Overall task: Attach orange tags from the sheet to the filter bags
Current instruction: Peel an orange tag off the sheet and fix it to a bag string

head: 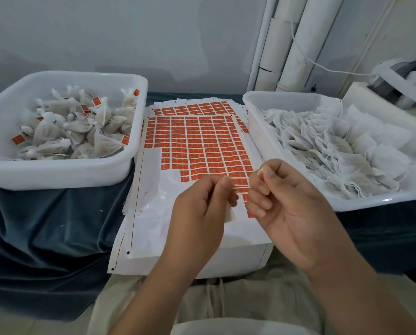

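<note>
Midway through tagging, both hands hovered above the near edge of the sheet (178, 228) of orange tags (202, 146). The left hand (202, 209) pinched a filter bag (230, 215), which hung beneath its curled fingers, while the right hand (286, 201) nipped its string (242, 187) between thumb and forefinger. The string ran taut, left to right. Unpeeled tags lay just beyond the fingertips, seemingly nearer the right hand.
</note>
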Demonstrator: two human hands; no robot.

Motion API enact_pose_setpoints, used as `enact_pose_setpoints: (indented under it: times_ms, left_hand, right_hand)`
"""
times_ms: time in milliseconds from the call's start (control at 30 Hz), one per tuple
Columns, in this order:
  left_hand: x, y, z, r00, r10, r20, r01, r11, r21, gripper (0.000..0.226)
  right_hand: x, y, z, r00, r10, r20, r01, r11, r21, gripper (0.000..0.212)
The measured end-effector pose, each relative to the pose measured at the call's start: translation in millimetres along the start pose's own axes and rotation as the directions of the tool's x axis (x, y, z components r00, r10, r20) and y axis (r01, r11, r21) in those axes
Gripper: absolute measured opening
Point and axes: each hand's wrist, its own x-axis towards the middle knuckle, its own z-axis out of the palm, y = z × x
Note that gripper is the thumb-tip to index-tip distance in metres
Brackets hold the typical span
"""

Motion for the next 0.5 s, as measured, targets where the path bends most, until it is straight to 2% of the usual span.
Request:
enact_pose_setpoints:
  times_ms: [100, 200, 267, 367, 500]
  left_hand:
    - [-0.4, 3.2, -0.6, 0.996, -0.07, 0.06, 0.078, 0.986, -0.145, 0.041]
    - [-1.8, 8.9, 0.2, 0.993, -0.004, 0.115, 0.024, 0.984, -0.179, 0.042]
    - [-3.3, 10.0, 0.6, 0.991, 0.049, 0.122, -0.023, 0.979, -0.204, 0.032]
    - [-2.7, 6.7, 1.3, 0.993, 0.099, 0.071, -0.09, 0.988, -0.123, 0.026]
    - [-0.6, 3.8, 1.6, 0.998, 0.06, -0.005, -0.06, 0.998, -0.004, 0.028]
  right_hand:
    - [-0.8, -6.1, 2.6, 0.999, -0.049, 0.001, 0.049, 0.999, 0.019, 0.016]
    - [-1.5, -7.5, 6.1, 0.997, -0.07, 0.031, 0.069, 0.997, 0.024, 0.014]
    - [-3.2, -5.8, 7.3, 0.997, -0.053, 0.057, 0.05, 0.998, 0.044, 0.017]
    - [-3.5, -4.5, 6.9, 0.998, -0.047, 0.045, 0.046, 0.999, 0.022, 0.024]
    - [0.3, -0.6, 4.8, 0.999, -0.035, -0.035, 0.034, 0.999, -0.031, 0.023]
